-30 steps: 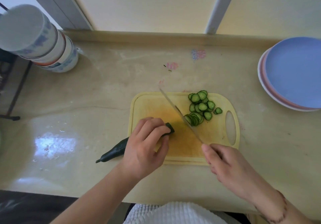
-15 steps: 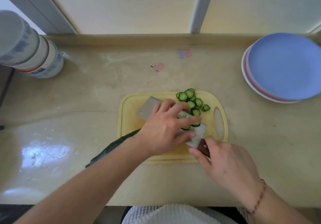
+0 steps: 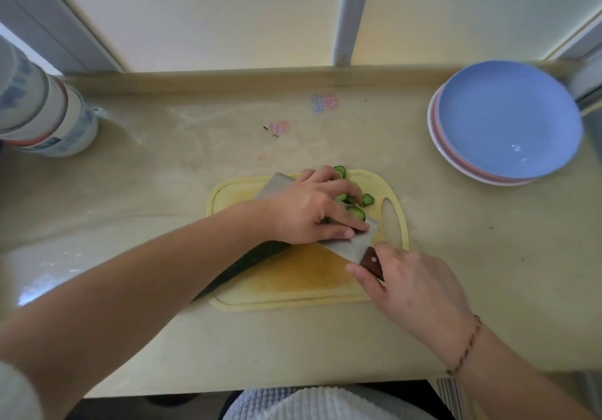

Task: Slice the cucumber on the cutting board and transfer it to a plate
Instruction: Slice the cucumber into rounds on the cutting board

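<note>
Left hand [image 3: 312,211] still pressing slices [image 3: 356,211], cleaver [image 3: 355,243] flat, diagonal

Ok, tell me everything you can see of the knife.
The knife is a broad cleaver with a dull grey rectangular blade and a reddish-brown wooden handle with a pale rivet. It lies flat-sided across the yellow cutting board, running from far left to near right. The right hand grips the handle; the left hand rests over the blade, where cucumber slices sit.
</note>
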The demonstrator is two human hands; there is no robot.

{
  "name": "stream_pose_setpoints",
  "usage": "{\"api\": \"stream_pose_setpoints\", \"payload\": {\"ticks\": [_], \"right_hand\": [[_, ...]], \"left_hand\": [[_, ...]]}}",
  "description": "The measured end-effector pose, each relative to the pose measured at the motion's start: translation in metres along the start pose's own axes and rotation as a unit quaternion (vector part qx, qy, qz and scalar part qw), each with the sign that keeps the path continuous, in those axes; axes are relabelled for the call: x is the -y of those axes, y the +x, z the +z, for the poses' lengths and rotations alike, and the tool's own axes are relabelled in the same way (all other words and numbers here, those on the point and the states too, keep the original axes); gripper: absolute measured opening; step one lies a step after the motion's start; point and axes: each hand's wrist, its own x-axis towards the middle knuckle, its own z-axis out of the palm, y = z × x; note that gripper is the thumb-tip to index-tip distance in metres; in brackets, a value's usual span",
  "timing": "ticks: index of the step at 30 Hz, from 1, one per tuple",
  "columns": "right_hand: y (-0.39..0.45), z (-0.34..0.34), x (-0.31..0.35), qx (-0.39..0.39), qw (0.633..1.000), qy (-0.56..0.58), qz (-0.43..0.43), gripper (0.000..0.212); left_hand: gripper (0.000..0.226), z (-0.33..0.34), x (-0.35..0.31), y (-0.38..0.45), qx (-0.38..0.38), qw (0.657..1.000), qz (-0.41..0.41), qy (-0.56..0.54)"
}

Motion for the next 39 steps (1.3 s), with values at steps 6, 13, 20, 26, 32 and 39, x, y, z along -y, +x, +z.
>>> {"api": "stream_pose_setpoints", "payload": {"ticks": [6, 13, 20, 26, 32, 39], "right_hand": [[-0.006, 0.004, -0.006, 0.009, 1.0, 0.004, 0.009, 0.062], [-0.014, 0.004, -0.006, -0.003, 1.0, -0.001, 0.019, 0.057], [-0.028, 0.003, -0.004, 0.005, 0.999, -0.027, 0.02, 0.057], [-0.043, -0.006, -0.009, 0.007, 1.0, -0.022, 0.017, 0.058], [-0.066, -0.019, -0.02, 0.045, 0.998, -0.012, 0.04, 0.067], [-0.072, -0.043, -0.031, 0.13, 0.973, 0.112, 0.156, 0.059]], "left_hand": [[0.038, 0.001, 0.006, 0.011, 0.009, 1.0, 0.026, 0.015], [0.036, 0.012, 0.013, 0.014, -0.014, 0.998, 0.061, 0.029], [0.033, 0.012, 0.028, 0.008, -0.068, 0.993, 0.055, 0.081], [0.03, 0.01, 0.035, 0.007, -0.111, 0.981, 0.073, 0.139], [0.031, 0.014, 0.039, -0.006, -0.191, 0.971, 0.033, 0.139], [0.024, 0.003, 0.041, -0.036, -0.29, 0.94, -0.163, 0.074]]}}
